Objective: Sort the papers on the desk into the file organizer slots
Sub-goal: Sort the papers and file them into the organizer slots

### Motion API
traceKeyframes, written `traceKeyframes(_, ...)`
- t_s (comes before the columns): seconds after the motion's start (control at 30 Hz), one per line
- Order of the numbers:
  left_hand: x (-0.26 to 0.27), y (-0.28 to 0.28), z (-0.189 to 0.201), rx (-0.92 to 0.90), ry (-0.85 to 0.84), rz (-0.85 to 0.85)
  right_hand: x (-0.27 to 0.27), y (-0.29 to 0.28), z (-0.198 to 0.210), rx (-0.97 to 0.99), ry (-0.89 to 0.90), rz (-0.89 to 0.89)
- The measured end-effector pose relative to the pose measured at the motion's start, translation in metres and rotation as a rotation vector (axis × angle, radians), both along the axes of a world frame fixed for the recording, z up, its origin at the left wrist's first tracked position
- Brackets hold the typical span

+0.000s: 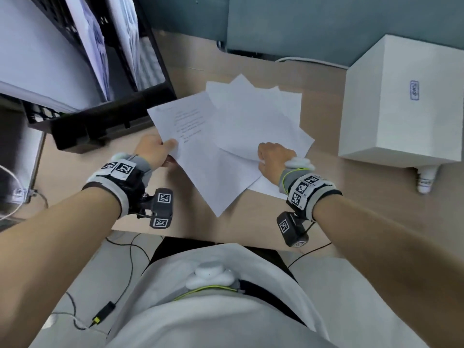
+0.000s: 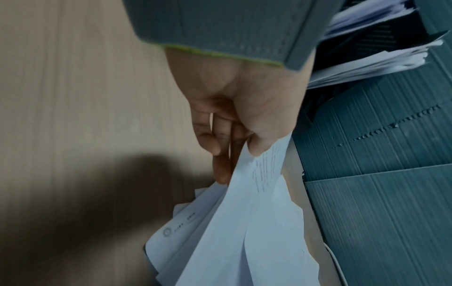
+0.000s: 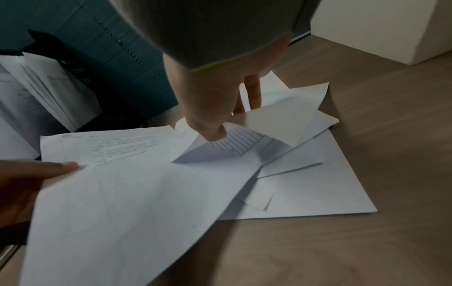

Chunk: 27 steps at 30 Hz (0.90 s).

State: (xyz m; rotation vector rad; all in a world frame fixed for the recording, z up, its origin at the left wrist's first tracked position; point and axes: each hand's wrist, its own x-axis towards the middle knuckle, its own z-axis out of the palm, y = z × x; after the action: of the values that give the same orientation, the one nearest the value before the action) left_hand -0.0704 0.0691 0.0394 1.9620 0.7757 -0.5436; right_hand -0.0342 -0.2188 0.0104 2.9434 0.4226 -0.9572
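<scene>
A loose pile of white papers [image 1: 263,116] [image 3: 318,189] lies fanned out on the wooden desk [image 1: 324,217]. My left hand [image 1: 160,150] [image 2: 234,135] [image 3: 29,178] pinches the left edge of a printed sheet [image 1: 200,151] [image 2: 244,212] [image 3: 122,193], which is raised off the desk. My right hand [image 1: 272,154] [image 3: 210,108] pinches the near edge of the pile's upper sheets [image 3: 281,123] and curls them upward, baring a lined table on the underside. The black file organizer [image 1: 105,131] [image 2: 379,38] [image 3: 110,96] stands at the back left with papers in its slots.
A large white box [image 1: 401,96] [image 3: 379,25] stands on the desk to the right of the pile, with a small white bottle [image 1: 424,180] at its near edge. A teal partition [image 1: 326,26] closes the back. Cables hang below the desk's front edge.
</scene>
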Motion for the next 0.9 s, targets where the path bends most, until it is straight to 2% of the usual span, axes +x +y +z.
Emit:
traceKeyframes(0.13,-0.01,0.014,0.012,0.058,-0.017,-0.018,-0.003,-0.001,-0.001,0.0,0.037,-0.002)
traceKeyframes(0.3,-0.012,0.031,0.034,0.081,-0.067,-0.05,0.001,0.02,0.016,0.036,0.121,0.113)
traceKeyframes(0.5,-0.002,0.044,0.085,0.237,-0.161,-0.079,0.003,0.136,0.112,0.392,0.023,0.144)
traceKeyframes(0.6,0.014,0.035,0.108,0.212,-0.147,-0.157,0.0,0.17,0.148,0.337,-0.038,0.194)
traceKeyframes(0.73,0.028,0.031,0.127,0.185,-0.202,-0.228,0.003,0.184,0.162,0.282,-0.01,0.151)
traceKeyframes(0.87,0.027,0.034,0.133,-0.067,-0.308,-0.316,0.016,0.174,0.164,0.267,-0.065,0.023)
traceKeyframes(0.9,0.025,0.04,0.13,-0.066,-0.32,-0.331,0.019,0.17,0.165,0.267,-0.091,-0.003)
